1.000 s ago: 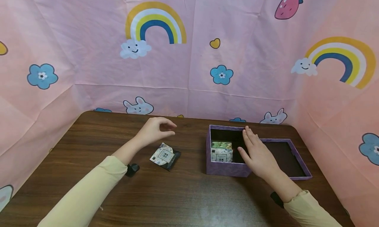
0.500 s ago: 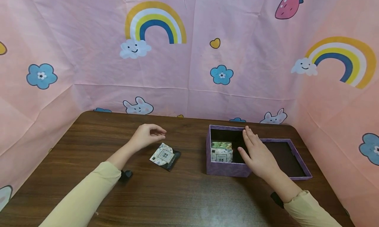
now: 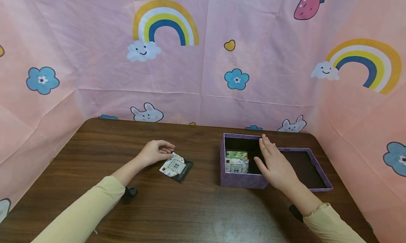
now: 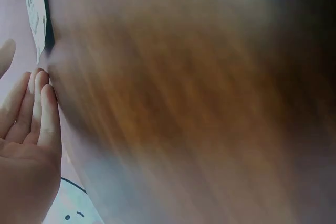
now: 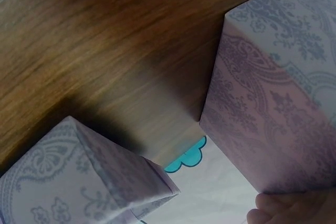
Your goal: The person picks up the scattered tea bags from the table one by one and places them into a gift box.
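In the head view my left hand (image 3: 155,152) is at the upper left corner of a white printed sachet (image 3: 173,165), which lies partly over a dark sachet (image 3: 187,172) on the table. The left wrist view shows its fingers nearly straight and the thumb apart, close to the white sachet (image 4: 35,11); whether they touch it I cannot tell. My right hand (image 3: 279,167) rests with extended fingers on the right side of an uncovered purple box (image 3: 244,181). Inside that box, at its left, stand a white sachet (image 3: 237,166) and a green one (image 3: 236,154).
Right of the box lies its purple lid (image 3: 306,169), dark inside facing up, partly behind the right hand. The wooden table (image 3: 203,215) extends in front. A patterned pink cloth (image 3: 203,67) hangs round the back and sides.
My left hand has come down and to the left, reaching the sachets' upper corner. The right hand and the box have stayed in place.
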`<state>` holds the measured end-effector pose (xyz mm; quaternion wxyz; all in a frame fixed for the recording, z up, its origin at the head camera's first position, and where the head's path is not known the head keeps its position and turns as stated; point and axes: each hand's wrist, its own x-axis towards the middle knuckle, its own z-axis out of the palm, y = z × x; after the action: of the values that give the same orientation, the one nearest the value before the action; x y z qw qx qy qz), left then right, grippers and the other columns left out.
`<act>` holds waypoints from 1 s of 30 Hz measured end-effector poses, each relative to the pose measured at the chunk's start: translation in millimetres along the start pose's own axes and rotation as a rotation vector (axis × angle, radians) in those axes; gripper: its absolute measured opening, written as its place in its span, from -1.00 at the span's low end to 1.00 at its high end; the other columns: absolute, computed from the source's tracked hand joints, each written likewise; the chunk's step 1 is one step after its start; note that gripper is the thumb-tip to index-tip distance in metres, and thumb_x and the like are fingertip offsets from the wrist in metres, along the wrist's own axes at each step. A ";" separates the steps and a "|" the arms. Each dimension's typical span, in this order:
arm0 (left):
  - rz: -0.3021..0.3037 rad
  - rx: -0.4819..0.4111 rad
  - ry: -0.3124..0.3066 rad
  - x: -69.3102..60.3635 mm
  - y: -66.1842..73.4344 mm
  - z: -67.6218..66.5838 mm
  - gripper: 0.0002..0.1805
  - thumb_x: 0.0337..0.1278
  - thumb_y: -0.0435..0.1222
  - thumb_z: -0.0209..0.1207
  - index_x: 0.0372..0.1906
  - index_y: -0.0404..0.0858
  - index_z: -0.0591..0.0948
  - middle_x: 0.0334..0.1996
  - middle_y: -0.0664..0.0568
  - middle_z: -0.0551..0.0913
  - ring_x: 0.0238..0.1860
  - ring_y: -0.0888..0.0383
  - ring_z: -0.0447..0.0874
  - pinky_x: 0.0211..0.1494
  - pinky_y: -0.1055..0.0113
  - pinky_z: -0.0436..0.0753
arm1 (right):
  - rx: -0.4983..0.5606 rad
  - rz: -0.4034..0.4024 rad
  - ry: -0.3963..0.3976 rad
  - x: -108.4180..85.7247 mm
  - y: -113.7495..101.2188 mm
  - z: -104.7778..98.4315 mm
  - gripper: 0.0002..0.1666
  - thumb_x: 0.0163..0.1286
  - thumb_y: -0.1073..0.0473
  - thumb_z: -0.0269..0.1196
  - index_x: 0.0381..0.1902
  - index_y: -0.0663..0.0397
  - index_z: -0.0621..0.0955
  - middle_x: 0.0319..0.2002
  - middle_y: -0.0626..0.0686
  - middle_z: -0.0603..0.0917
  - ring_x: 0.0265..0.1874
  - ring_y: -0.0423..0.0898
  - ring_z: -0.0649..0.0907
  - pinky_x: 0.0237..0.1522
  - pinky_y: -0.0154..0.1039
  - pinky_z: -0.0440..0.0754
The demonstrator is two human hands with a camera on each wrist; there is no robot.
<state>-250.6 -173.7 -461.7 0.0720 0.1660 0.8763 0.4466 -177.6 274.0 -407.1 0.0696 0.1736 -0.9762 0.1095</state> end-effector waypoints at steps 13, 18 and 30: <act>0.102 0.144 -0.069 -0.3 -1.4 0.3 -0.43 0.12 -0.31 0.56 0.23 -0.42 0.68 0.09 -0.22 0.77 0.07 -0.09 0.76 0.18 0.09 0.76 | -0.014 0.003 -0.005 0.5 0.8 1.3 -0.14 0.70 -0.03 0.08 0.67 0.38 0.10 0.71 0.34 0.03 0.68 0.33 0.15 0.64 0.32 0.17; 0.145 0.217 -0.093 0.4 2.4 3.4 -0.34 0.01 -0.21 0.63 0.22 -0.38 0.68 -0.01 -0.10 0.72 -0.04 0.08 0.65 0.10 0.18 0.69 | -0.012 0.004 -0.006 0.5 1.1 1.7 -0.14 0.70 -0.03 0.08 0.67 0.38 0.10 0.71 0.34 0.04 0.68 0.31 0.15 0.64 0.31 0.16; 0.203 0.280 -0.118 4.5 0.9 8.3 -0.46 -0.06 -0.18 0.66 0.05 -0.25 0.73 -0.08 -0.01 0.65 -0.11 0.14 0.53 -0.02 0.28 0.58 | -0.017 0.000 0.002 0.3 1.6 2.6 -0.14 0.69 -0.02 0.09 0.67 0.37 0.11 0.71 0.34 0.05 0.68 0.31 0.16 0.64 0.31 0.18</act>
<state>-252.3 -165.3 -465.8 0.0541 0.2878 0.9029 0.3146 -178.7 274.8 -409.9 0.0720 0.1727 -0.9771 0.1012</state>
